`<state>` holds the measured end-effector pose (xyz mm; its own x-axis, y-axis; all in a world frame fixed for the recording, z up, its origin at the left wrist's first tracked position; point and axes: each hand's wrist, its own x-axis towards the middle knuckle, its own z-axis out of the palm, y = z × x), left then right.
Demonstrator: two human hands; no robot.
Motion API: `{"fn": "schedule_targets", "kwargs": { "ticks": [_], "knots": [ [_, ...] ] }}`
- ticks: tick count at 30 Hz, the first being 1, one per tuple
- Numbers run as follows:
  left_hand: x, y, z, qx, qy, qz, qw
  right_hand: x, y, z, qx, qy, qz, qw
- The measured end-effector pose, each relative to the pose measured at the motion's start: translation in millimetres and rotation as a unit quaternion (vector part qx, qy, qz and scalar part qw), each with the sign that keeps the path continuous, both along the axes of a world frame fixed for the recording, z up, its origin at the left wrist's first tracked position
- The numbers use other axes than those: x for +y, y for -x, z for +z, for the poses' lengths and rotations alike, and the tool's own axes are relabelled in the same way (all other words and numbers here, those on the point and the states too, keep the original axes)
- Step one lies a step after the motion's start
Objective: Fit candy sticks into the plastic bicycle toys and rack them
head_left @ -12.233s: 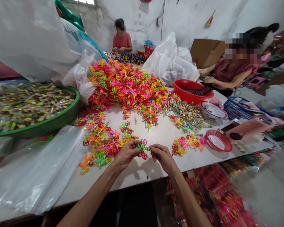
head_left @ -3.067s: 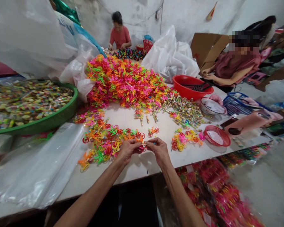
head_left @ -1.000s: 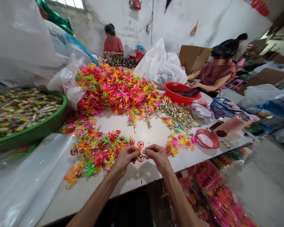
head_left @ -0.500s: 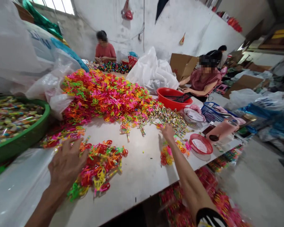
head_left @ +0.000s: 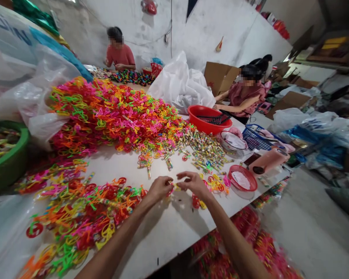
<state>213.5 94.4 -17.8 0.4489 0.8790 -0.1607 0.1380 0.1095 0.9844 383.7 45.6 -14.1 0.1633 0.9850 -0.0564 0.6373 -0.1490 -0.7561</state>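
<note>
My left hand (head_left: 159, 188) and my right hand (head_left: 192, 183) meet over the white table (head_left: 168, 228), fingers pinched on a small coloured plastic toy piece (head_left: 174, 186) between them. To the left lies a spread of finished plastic bicycle toys (head_left: 84, 213). A big heap of loose neon plastic bicycle toys (head_left: 113, 112) fills the table's middle. Small wrapped candy tubes (head_left: 203, 149) lie scattered beyond my right hand, and a small cluster of toys (head_left: 212, 186) sits just right of it.
A green basin (head_left: 6, 166) of wrapped sweets is at the left. A red bowl (head_left: 209, 118), a small red basket (head_left: 241, 179), a blue basket (head_left: 256, 137) and white plastic bags (head_left: 180, 83) stand on the right. Two people (head_left: 119, 54) (head_left: 244, 95) sit at the table.
Half a second ago my left hand lay on the finished pile and my right reached to the candy tubes. Both have come back together in front of me, pinching a piece.
</note>
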Motion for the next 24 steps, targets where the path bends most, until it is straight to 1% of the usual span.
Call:
{"fn": "schedule_targets", "kwargs": {
  "ticks": [1,2,4,6,8,10,13,14,15,16,17,18,19,20,21,22,24],
  "knots": [
    [-1.5,3.3,-4.4,0.000,0.015,0.002,1.000,5.7,-7.0,2.6,-0.057,0.009,-0.027,0.998],
    [-3.7,8.4,-7.3,-0.009,0.039,0.013,0.999,13.5,-16.0,5.1,-0.122,0.015,-0.068,0.990],
    [-9.8,21.4,-7.8,-0.059,0.107,0.058,0.991,31.5,-34.3,8.0,-0.203,0.026,-0.127,0.971],
    [-17.8,33.9,-2.2,-0.132,0.186,0.113,0.967,47.5,-46.2,7.9,-0.217,0.037,-0.134,0.966],
    [-26.1,43.2,6.1,-0.186,0.242,0.145,0.941,57.3,-47.9,6.8,-0.216,0.043,-0.123,0.968],
    [-33.3,49.0,13.2,-0.197,0.257,0.144,0.935,59.4,-40.4,6.9,-0.205,0.038,-0.111,0.972],
    [-40.7,53.2,17.0,-0.194,0.259,0.137,0.936,46.8,-15.4,9.0,-0.176,0.021,-0.094,0.980],
    [-42.5,53.7,16.4,-0.194,0.259,0.136,0.936,38.7,-4.2,9.2,-0.152,0.015,-0.085,0.985],
    [-44.1,53.9,15.2,-0.195,0.261,0.134,0.936,29.0,7.8,8.9,-0.096,0.007,-0.077,0.992],
    [-45.6,53.9,13.6,-0.198,0.265,0.127,0.935,18.3,20.1,8.1,-0.012,-0.001,-0.068,0.998],
    [-47.1,53.6,11.9,-0.201,0.272,0.117,0.934,7.0,31.8,7.0,0.110,-0.009,-0.059,0.992],
    [-48.8,53.2,10.4,-0.204,0.278,0.104,0.933,-4.3,42.2,5.9,0.236,-0.012,-0.053,0.970],
    [-50.6,52.9,9.3,-0.208,0.284,0.093,0.931,-15.0,50.9,5.1,0.351,-0.010,-0.051,0.935],
    [-52.7,52.6,8.7,-0.211,0.289,0.086,0.930,-24.6,57.3,4.8,0.438,-0.004,-0.053,0.897],
    [-55.1,52.6,8.8,-0.215,0.292,0.082,0.928,-33.0,61.5,5.1,0.487,0.006,-0.060,0.871],
    [-57.6,52.9,9.6,-0.217,0.293,0.079,0.928,-39.8,63.6,6.1,0.514,0.014,-0.067,0.855],
    [-63.1,54.0,12.6,-0.219,0.293,0.071,0.928,-49.6,63.6,9.5,0.533,0.023,-0.074,0.843]
  ]
}}
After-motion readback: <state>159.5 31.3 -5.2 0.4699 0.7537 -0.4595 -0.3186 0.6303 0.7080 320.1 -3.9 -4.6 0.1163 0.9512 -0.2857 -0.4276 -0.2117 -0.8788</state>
